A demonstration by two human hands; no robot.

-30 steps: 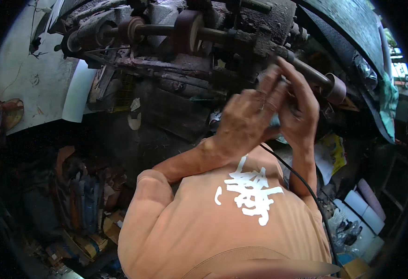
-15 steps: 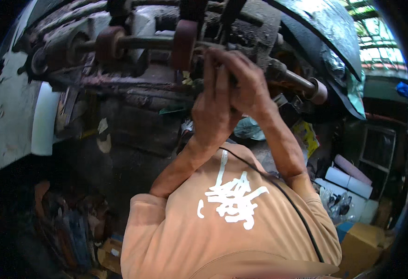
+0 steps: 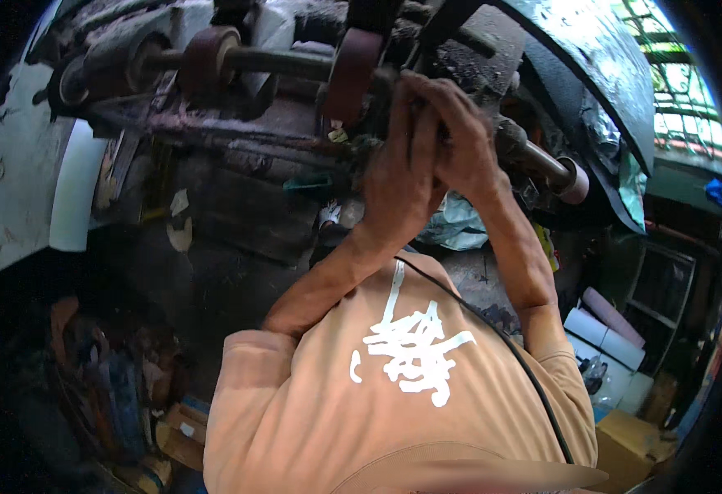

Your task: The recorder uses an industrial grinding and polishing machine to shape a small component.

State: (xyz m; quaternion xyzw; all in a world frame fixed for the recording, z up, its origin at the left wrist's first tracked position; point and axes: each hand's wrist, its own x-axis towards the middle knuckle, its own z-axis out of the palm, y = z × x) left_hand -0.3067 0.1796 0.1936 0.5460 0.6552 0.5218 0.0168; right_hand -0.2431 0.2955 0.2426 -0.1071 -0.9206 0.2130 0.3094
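My left hand (image 3: 400, 185) and my right hand (image 3: 466, 140) are raised close together at a grimy machine. The fingers of my left hand point up and are pressed together. My right hand's fingers bend over from the right, their tips meeting those of the left. Whatever sits between them is hidden by the hands. Just left of my fingertips is a reddish-brown wheel (image 3: 352, 76), mounted on a metal shaft (image 3: 282, 63). Whether the fingers touch the wheel cannot be made out.
Farther left along the shaft is a second reddish wheel (image 3: 206, 62). To the right, a short shaft ends in a pale roller (image 3: 574, 181) under a dark curved guard (image 3: 579, 70). A cardboard box (image 3: 628, 449) stands at lower right; a white roll (image 3: 75, 189) leans at left.
The whole view has shifted a little, so machine and hands appear farther right. Both hands stay together beside the same wheel, with nearly the same grip.
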